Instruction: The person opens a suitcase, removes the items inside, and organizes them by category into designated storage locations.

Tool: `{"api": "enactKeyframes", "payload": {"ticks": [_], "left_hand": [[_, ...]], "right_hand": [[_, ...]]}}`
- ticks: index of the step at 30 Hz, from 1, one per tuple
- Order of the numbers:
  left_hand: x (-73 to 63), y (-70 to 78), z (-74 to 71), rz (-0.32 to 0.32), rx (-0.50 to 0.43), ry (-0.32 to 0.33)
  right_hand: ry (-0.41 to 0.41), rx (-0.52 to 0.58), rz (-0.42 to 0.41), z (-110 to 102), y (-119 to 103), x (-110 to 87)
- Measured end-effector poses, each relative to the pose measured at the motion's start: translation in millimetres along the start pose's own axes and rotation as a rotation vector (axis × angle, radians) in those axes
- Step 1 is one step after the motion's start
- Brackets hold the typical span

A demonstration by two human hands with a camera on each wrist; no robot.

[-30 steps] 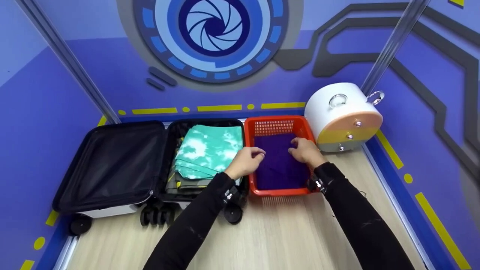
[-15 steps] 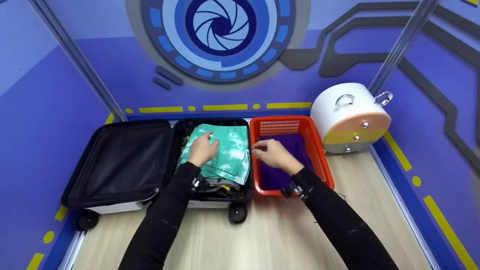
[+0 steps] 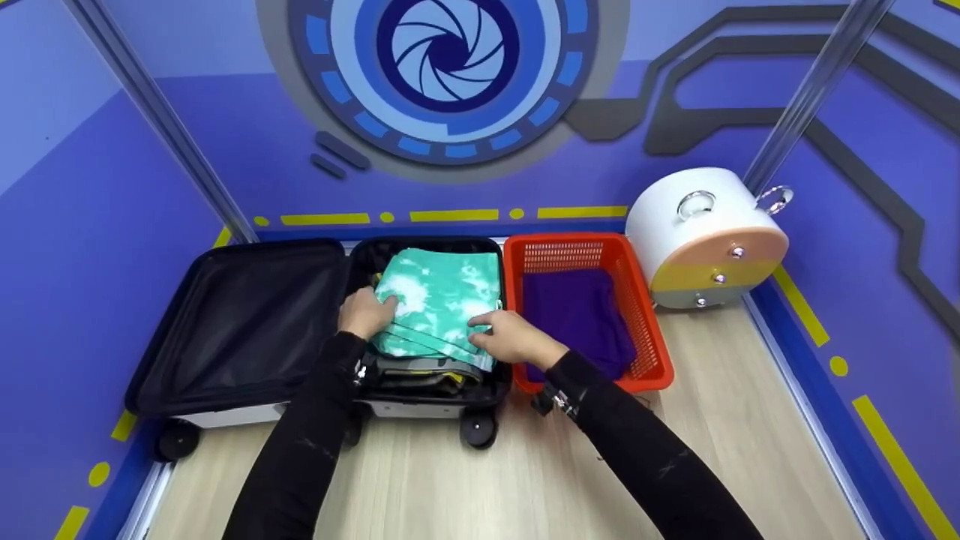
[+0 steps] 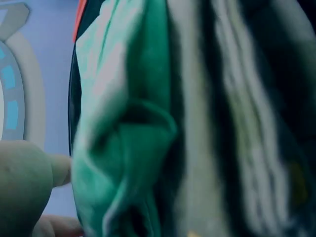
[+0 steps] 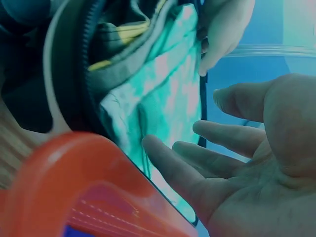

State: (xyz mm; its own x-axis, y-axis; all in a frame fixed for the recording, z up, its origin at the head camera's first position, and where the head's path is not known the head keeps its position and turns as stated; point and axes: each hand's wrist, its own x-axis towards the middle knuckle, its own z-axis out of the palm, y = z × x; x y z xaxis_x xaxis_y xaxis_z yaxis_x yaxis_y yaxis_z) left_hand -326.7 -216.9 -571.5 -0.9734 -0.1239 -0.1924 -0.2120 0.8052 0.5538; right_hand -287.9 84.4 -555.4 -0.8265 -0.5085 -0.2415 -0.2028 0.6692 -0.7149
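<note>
A folded green-and-white tie-dye cloth [image 3: 439, 300] lies on top of darker folded clothes [image 3: 427, 373] in the right half of an open black-lined suitcase [image 3: 491, 390]. My left hand [image 3: 364, 313] is at the cloth's left edge, its thumb toward the top. The left wrist view shows the cloth's folded side up close, blurred, with only part of that hand [image 4: 24, 190]. My right hand [image 3: 512, 337] reaches over the suitcase's right rim to the cloth's right edge. Its fingers [image 5: 217, 158] are spread and loosely bent, with nothing between them.
Right of the suitcase stands a red plastic basket [image 3: 652, 330] holding a folded purple cloth [image 3: 574, 315]. A white round-topped drawer box [image 3: 697, 232] sits beyond it. The suitcase's other half [image 3: 255, 322] lies open at left. Blue patterned walls [image 3: 570, 176] enclose the floor.
Both hands have moved left, the left from between suitcase and basket to the green cloth's left edge, the right from the purple cloth to the green cloth's right edge. The green cloth has shifted slightly.
</note>
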Motion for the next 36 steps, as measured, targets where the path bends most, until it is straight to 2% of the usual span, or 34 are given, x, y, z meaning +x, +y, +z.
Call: {"api": "enactKeyframes", "payload": {"ticks": [9,18,22,25,30,33,36], "left_hand": [[3.2,-2.8,-9.1,-0.098,-0.084,-0.037],[-15.9,28.7,-39.8,-0.038,-0.078,-0.035],[-23.3,33.1,-49.6,-0.033,-0.092,-0.033],[-29.1,27.7,-54.6,-0.041,-0.129,-0.024],[-35.2,6.2,-56.9,-0.060,-0.183,0.019],[-36.3,-9.3,-51.1,-0.073,-0.168,0.015],[-37.0,-22.4,-39.8,-0.077,-0.097,-0.025]], "right_hand": [[0.034,-0.040,0.012,10,-4,7.0],[0.099,-0.024,0.098,14,-7,21.2],[0.138,-0.025,0.130,17,-10,27.1],[0.150,-0.016,0.165,20,-13,30.1],[0.154,-0.044,0.209,23,-15,35.3],[0.160,-0.055,0.245,24,-14,38.4],[0.150,-0.043,0.297,26,-11,40.5]]}}
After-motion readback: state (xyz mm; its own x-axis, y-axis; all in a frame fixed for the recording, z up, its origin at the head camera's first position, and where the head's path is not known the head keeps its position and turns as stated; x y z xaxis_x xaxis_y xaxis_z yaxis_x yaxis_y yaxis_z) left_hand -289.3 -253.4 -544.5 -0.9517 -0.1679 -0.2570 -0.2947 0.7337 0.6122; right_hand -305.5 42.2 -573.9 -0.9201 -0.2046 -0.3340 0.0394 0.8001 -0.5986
